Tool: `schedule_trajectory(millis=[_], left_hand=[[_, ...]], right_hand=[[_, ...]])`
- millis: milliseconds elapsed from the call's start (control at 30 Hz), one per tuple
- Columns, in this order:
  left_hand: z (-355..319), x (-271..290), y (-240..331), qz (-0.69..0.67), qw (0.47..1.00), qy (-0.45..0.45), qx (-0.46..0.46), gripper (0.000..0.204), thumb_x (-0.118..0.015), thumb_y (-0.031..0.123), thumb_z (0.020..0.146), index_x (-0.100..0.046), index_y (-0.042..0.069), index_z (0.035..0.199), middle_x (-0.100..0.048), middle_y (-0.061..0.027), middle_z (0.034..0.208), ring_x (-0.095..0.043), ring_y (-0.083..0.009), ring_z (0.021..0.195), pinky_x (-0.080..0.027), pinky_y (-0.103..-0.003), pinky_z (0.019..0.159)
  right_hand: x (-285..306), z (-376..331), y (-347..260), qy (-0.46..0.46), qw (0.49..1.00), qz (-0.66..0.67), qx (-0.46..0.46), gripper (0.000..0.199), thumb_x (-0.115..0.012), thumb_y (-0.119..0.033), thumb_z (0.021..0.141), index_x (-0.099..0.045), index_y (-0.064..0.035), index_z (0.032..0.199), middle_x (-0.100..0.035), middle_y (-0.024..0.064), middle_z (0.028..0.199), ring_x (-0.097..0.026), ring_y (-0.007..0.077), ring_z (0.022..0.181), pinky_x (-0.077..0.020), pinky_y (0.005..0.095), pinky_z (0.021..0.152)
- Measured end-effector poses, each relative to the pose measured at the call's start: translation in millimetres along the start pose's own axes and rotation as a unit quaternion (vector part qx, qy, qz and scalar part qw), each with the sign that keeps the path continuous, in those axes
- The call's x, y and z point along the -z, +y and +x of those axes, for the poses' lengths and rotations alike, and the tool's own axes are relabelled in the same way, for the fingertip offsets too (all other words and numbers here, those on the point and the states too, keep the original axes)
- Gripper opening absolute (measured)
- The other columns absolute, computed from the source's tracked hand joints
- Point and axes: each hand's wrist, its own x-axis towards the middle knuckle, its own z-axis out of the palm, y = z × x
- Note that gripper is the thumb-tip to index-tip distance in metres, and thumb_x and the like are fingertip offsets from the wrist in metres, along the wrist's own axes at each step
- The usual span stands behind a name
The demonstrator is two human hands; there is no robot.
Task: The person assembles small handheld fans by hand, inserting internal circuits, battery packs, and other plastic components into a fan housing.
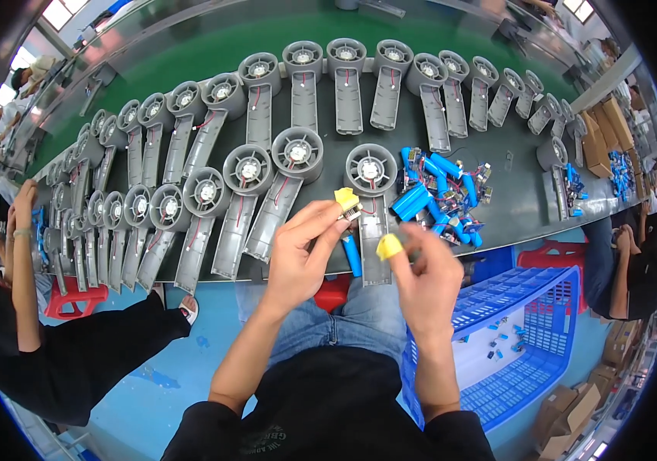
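1 part-hidden circuit bd [352,212] clamped in L hand's [299,252] fingers; R hand [430,278] blurred, can't tell if fingers touch; 1 battery [352,256] below.

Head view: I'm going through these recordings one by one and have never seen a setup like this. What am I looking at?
There is no robot here: a person works with bare hands. The single picture comes from a wide fisheye camera on their head, looking down, so straight edges bend near the rim.

On the dark bench stand rows of grey fan housings, each a round head with a long handle. Right of centre lies a pile of blue cylinders and circuit boards.

The left hand pinches a small part. The right hand is blurred, with a yellow cover on its thumb; I cannot see it holding anything.
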Motion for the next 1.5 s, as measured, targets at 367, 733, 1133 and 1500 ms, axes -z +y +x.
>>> schedule_trajectory(millis=[367, 733, 1133, 1500], left_hand=[[55.9, 3.6, 88.9, -0.113, 0.991, 0.071, 0.023, 0.028, -0.049, 0.011, 0.100, -0.055, -0.005, 0.122, -0.060, -0.0060, 0.100, -0.056, -0.0077, 0.069, -0.045, -0.023, 0.061], [318.5, 174.6, 21.1, 0.136, 0.980, 0.113, 0.087, 0.023, -0.055, 0.011, 0.091, -0.067, -0.001, 0.106, -0.068, -0.0067, 0.083, -0.060, -0.0127, 0.064, -0.048, -0.027, 0.059], [344.4, 236.2, -10.0, 0.308, 0.933, 0.129, 0.133, 0.028, -0.064, 0.018, 0.087, -0.069, -0.001, 0.106, -0.070, -0.0161, 0.099, -0.066, -0.0229, 0.095, -0.049, -0.035, 0.085], [249.1, 178.5, 96.6, 0.415, 0.907, 0.048, 0.050, 0.029, -0.062, 0.020, 0.089, -0.069, -0.002, 0.107, -0.069, -0.0195, 0.101, -0.066, -0.0289, 0.096, -0.049, -0.037, 0.087]], right_hand=[[14.4, 55.4, -41.4, -0.134, 0.954, 0.233, -0.134, 0.016, -0.060, -0.013, 0.092, -0.068, 0.0006, 0.097, -0.061, -0.0037, 0.073, -0.048, 0.0010, 0.060, -0.0343, 0.0190, 0.051], [-162.6, 333.3, -50.2, -0.156, 0.987, -0.020, 0.045, 0.036, -0.057, -0.032, 0.086, -0.071, 0.0023, 0.088, -0.067, 0.0272, 0.094, -0.065, 0.0427, 0.092, -0.0506, 0.0479, 0.083], [-152.1, 435.8, 7.5, -0.007, 0.922, -0.376, 0.094, 0.042, -0.067, -0.038, 0.084, -0.067, -0.0023, 0.105, -0.063, 0.0220, 0.114, -0.062, 0.0374, 0.105, -0.0517, 0.0465, 0.087], [-97.9, 405.6, 39.8, -0.088, 0.963, -0.228, 0.112, 0.043, -0.061, -0.036, 0.088, -0.058, 0.0010, 0.111, -0.065, 0.0258, 0.100, -0.061, 0.0426, 0.097, -0.0487, 0.0495, 0.083]])
